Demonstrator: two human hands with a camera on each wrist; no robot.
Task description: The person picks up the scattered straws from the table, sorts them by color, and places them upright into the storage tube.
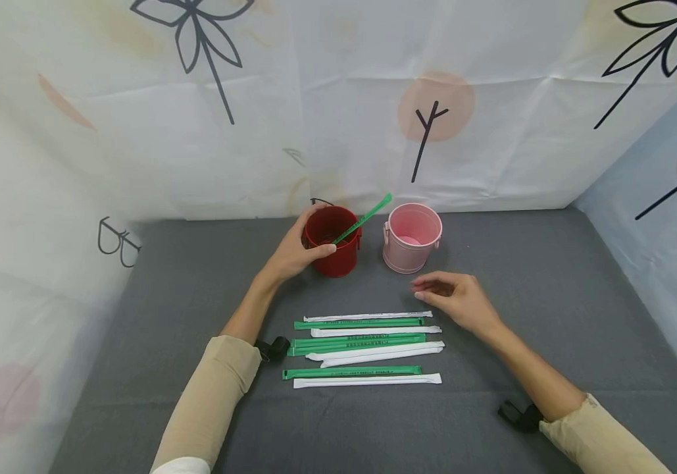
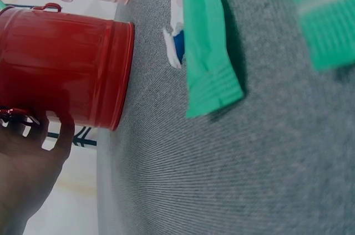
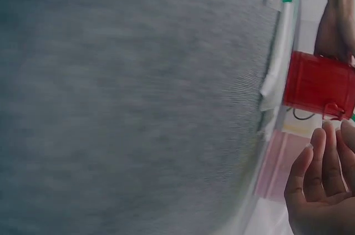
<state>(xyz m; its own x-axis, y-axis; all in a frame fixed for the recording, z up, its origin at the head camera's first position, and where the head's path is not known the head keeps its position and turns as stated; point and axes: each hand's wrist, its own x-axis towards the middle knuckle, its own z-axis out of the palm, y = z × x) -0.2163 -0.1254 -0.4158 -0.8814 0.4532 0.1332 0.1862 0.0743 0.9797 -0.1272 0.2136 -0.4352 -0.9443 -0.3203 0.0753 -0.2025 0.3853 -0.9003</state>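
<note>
The red bucket (image 1: 337, 264) is gripped by the left hand (image 1: 298, 251), fingers at its left side, thumb near its rim; a green stick (image 1: 368, 218) is leaned inside, whether touched by the thumb cannot be told; nothing is held by the right hand (image 1: 453, 299), its fingers loosely bent near the pink bucket (image 1: 404, 259); the other sticks (image 1: 368, 343) are laid in a row below; the bucket is best steadied lightly, without tipping; sticks are best pinched singly.

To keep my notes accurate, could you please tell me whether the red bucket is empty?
Not empty: a green packet leans in the red bucket, its upper end sticking out.
</note>
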